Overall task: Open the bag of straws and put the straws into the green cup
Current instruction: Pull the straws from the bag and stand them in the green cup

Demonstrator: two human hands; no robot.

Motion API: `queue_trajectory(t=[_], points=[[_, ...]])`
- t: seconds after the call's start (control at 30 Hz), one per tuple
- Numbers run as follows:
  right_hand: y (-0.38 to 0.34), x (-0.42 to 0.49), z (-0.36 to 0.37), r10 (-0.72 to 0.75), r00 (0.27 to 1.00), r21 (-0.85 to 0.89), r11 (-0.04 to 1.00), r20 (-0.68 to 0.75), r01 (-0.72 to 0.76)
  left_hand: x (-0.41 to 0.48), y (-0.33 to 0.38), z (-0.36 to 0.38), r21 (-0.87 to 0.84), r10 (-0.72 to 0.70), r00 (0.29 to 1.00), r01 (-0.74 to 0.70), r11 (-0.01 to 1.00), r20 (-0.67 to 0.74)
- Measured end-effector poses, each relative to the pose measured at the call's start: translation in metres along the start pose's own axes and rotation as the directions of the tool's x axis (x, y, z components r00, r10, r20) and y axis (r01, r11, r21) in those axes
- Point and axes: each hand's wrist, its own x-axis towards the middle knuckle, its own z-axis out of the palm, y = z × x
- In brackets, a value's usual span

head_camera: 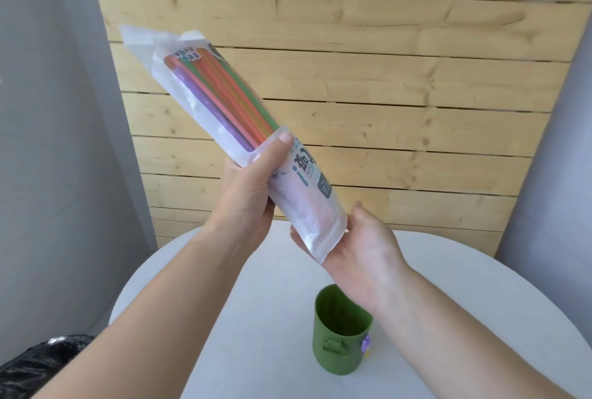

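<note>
A long clear plastic bag of straws (205, 100) slants from upper left to lower right, lifted above the table. Orange, green and purple straws (221, 103) show through its upper half. My left hand (253, 187) grips the bag around its middle, thumb across the front. Under the bag's lower end lies my right hand (362, 248), palm up, with its fingers hidden behind the plastic. The green cup (339, 341) stands upright on the table below my right wrist, which covers part of its rim.
The round white table (256, 334) carries the cup. A black bin bag (41, 363) sits at the lower left beside the table. A pale wooden plank wall (384, 78) stands behind, with grey walls on both sides.
</note>
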Motion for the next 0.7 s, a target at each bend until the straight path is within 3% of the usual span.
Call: queue_trajectory(t=[0.37,0.57,0.7], points=[[0.003,-0.003,-0.004,0.037,0.995,0.042,0.999,-0.088,-0.034,0.000,-0.010,0.014,0.088,-0.005,1.000,0.005,0.996,0.001],[0.002,-0.002,-0.005,0.006,0.990,-0.014,1.000,-0.139,-0.008,-0.001,-0.008,0.013,0.075,0.066,0.998,-0.065,0.995,0.001],[0.007,0.000,-0.004,0.005,0.990,-0.147,0.989,-0.144,-0.026,-0.004,-0.004,0.011,0.116,0.091,0.996,-0.093,0.989,0.020]])
